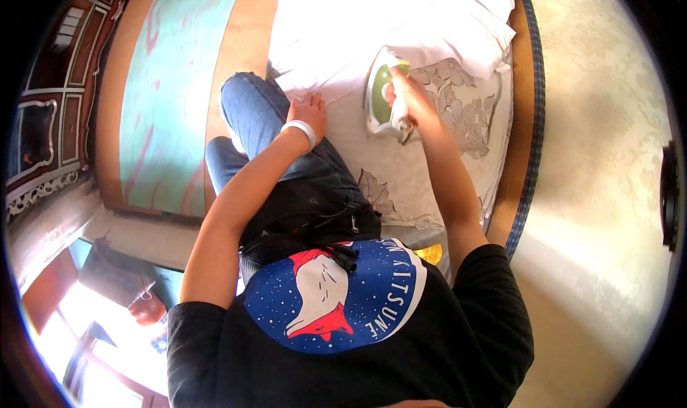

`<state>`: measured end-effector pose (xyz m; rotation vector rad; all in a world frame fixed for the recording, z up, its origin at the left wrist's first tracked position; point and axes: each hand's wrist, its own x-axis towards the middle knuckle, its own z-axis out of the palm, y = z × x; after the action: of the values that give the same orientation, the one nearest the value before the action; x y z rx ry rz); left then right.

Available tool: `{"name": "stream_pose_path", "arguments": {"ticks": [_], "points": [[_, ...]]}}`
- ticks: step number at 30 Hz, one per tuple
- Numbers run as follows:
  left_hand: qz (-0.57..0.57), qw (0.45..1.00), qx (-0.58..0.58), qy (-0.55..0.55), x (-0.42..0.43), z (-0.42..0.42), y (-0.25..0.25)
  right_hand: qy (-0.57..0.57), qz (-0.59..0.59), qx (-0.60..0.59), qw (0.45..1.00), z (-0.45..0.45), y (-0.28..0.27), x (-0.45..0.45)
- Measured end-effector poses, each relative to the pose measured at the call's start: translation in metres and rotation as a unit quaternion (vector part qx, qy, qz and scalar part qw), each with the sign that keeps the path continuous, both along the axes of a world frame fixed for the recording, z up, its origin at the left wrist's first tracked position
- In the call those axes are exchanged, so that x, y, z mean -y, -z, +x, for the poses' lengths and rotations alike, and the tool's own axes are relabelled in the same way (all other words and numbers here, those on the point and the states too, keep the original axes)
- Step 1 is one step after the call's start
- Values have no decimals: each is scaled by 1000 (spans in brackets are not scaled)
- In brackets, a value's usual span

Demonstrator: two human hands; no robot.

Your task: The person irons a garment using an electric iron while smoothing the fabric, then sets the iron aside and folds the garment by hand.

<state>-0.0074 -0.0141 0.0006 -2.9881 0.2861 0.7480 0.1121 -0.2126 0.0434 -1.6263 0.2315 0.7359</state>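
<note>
My right hand (402,97) is wrapped round the handle of a green and white clothes iron (381,86). The iron's front end meets the lower edge of a white cloth (386,22), and its rear lies over the flower-patterned pad (429,172). My left hand (308,112), with a pale band at the wrist, rests on the near left edge of the white cloth, beside my bent knee. Its fingers lie stretched out on the fabric. The cloth is spread over the far part of the pad, with loose folds along its right side.
A turquoise panel with reddish streaks (168,93) runs along the left of the brown mat. Dark carved furniture (64,86) stands farther left. At the right, a dark blue woven border (535,107) edges the mat beside a patterned wall or floor surface. Something yellow (429,254) lies by my waist.
</note>
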Motion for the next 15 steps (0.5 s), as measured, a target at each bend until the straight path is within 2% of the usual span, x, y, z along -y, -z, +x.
{"name": "stream_pose_path", "arguments": {"ticks": [2,5,8,9,12,15], "points": [[7,1000,3,1,0,0,2,-59,52,17,997,-16,8,1],[4,1000,-2,-5,0,-1,2,-115,-22,18,993,-44,-2,-5],[2,1000,-3,-8,0,0,2,-184,9,50,982,-65,-10,-8],[3,1000,-3,-8,0,0,0,-221,26,112,968,-68,-5,-6],[-7,1000,-16,-13,0,1,-3,-295,-36,55,953,-73,-1,-4],[-15,1000,1,-12,0,-1,1,-273,-42,33,961,-68,-16,-4]]}}
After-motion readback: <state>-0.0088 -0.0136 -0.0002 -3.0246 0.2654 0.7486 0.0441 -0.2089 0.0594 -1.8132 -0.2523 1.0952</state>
